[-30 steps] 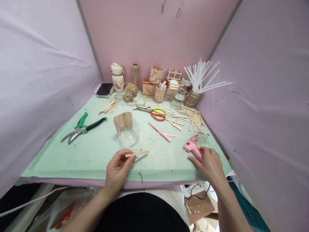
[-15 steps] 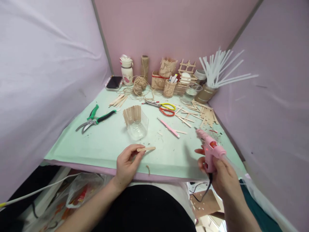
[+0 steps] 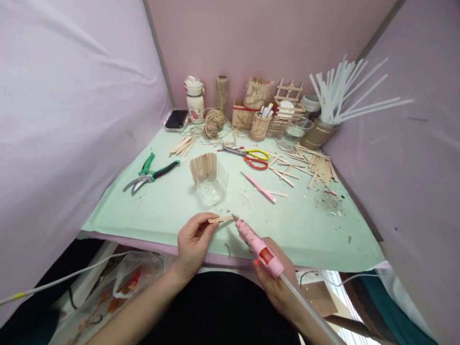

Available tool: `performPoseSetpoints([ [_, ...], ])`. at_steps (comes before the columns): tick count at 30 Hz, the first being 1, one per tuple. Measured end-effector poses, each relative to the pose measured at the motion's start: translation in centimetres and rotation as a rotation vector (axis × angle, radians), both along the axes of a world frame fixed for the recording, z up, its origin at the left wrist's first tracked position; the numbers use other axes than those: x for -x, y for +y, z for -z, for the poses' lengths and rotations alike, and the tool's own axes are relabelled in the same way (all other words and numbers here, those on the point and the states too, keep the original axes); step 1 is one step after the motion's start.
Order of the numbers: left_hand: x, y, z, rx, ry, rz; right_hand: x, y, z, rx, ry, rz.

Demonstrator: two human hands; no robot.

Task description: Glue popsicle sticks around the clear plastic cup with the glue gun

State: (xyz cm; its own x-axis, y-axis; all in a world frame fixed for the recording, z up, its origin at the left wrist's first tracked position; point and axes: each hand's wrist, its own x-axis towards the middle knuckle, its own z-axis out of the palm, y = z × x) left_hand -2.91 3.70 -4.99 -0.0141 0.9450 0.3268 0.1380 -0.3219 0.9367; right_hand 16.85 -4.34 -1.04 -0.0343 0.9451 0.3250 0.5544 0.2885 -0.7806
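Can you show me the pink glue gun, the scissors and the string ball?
Pink glue gun [image 3: 257, 245]: head view, on its barrel.
Scissors [image 3: 245, 153]: head view, where blades meet handles.
String ball [image 3: 215, 120]: head view, its middle.

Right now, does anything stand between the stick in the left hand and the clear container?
Nothing visible does: between stick and container, only tiny scraps lie on the tabletop. The nozzle of the glue gun is at the stick's right end, beside that path.

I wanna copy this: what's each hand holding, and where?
Left hand: a wooden craft stick, by one end. Right hand: a pink hot glue gun, by its handle, mostly hidden.
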Motion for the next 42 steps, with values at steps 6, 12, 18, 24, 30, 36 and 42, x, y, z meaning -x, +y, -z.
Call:
performPoseSetpoints([
  [6, -0.3, 0.0, -0.5, -0.050, 0.007, -0.001, 1.1, 0.4, 0.9, 0.009, -0.069, -0.046],
  [12, -0.4, 0.2, -1.2, -0.100, 0.042, -0.031, 1.5, 0.5, 1.3, 0.012, -0.128, -0.087],
  [18, -0.3, 0.2, -0.5, -0.048, 0.031, -0.052, 1.6, 0.9, 1.7, -0.052, -0.211, -0.080],
  [24, -0.2, 0.2, -0.4, -0.019, 0.032, -0.064, 1.8, 1.1, 1.8, -0.076, -0.279, -0.053],
  [30, -0.2, 0.2, -0.6, -0.025, 0.036, -0.054, 1.9, 0.9, 1.6, -0.036, -0.241, -0.100],
  [36, -0.2, 0.2, -0.5, -0.013, 0.042, -0.052, 1.7, 0.8, 1.2, -0.005, -0.190, -0.138],
  [42, -0.2, 0.2, -0.6, -0.024, 0.060, -0.067, 1.7, 0.8, 1.0, -0.004, -0.181, -0.145],
])
